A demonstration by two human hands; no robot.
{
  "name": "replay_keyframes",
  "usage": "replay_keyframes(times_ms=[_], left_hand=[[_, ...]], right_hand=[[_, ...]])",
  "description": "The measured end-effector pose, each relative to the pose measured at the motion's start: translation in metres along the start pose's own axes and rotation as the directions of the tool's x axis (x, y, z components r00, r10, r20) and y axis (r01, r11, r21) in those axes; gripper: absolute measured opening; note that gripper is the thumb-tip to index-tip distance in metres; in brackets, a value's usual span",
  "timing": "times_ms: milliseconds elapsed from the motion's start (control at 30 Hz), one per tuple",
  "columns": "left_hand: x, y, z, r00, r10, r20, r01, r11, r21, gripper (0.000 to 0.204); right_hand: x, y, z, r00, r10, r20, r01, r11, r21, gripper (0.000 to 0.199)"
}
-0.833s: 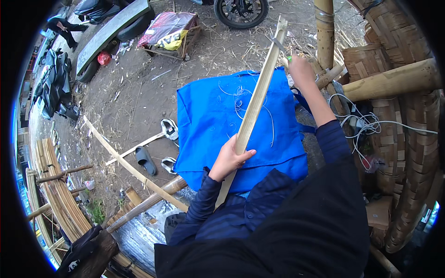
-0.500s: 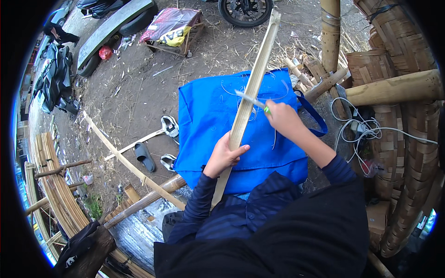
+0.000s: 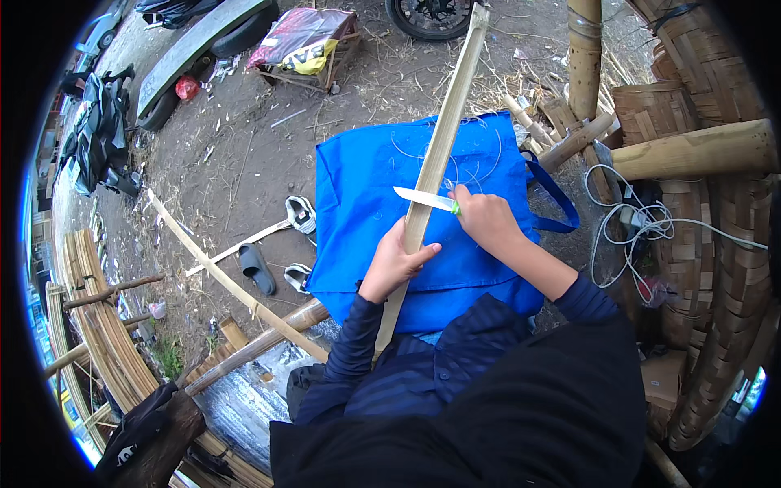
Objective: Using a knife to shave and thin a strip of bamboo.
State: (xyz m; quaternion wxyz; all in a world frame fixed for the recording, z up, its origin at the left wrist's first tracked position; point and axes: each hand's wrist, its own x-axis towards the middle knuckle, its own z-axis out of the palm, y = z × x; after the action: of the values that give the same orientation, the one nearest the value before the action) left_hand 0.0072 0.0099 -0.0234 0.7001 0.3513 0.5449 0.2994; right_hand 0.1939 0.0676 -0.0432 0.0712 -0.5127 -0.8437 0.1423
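Observation:
A long pale bamboo slat [image 3: 443,138] runs from my lap up and away over a blue bag [image 3: 358,187] spread on my knees. My left hand [image 3: 394,264] grips the slat near its lower part. My right hand [image 3: 486,220] holds a green-handled knife [image 3: 425,199], its blade lying across the slat just above my left hand. Thin curled bamboo shavings lie on the blue bag around the slat.
Woven bamboo baskets [image 3: 691,195] and thick bamboo poles [image 3: 700,150] stand at the right, with a white cable [image 3: 634,236] beside them. Sandals [image 3: 277,244] and loose slats [image 3: 220,276] lie on the dirt at left. A motorcycle wheel [image 3: 427,16] and a crate [image 3: 305,45] are beyond.
My right hand has drawn the knife back down the slat from its far end toward my left hand. The left hand has kept its grip.

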Motion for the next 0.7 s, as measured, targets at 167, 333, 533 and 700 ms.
replay_keyframes(times_ms=[167, 333, 533, 700], left_hand=[[0.002, 0.005, 0.001, 1.0, 0.001, 0.017, -0.001, 1.0, 0.015, 0.057], [0.004, 0.004, -0.003, 1.0, -0.013, 0.027, 0.014, 1.0, -0.02, 0.055], [0.003, 0.002, 0.002, 0.998, -0.039, 0.05, 0.042, 0.998, -0.048, 0.053], [0.002, 0.004, -0.001, 0.998, -0.027, 0.058, 0.032, 0.996, -0.082, 0.051]], right_hand=[[0.004, 0.006, 0.007, 0.993, -0.012, -0.114, 0.007, 0.999, -0.046, 0.021], [0.009, 0.006, 0.011, 0.992, -0.003, -0.13, -0.003, 0.999, -0.049, 0.021], [0.037, 0.025, 0.007, 0.965, 0.134, -0.226, -0.149, 0.988, -0.049, 0.022], [0.058, 0.031, 0.005, 0.965, 0.15, -0.214, -0.17, 0.983, -0.077, 0.027]])
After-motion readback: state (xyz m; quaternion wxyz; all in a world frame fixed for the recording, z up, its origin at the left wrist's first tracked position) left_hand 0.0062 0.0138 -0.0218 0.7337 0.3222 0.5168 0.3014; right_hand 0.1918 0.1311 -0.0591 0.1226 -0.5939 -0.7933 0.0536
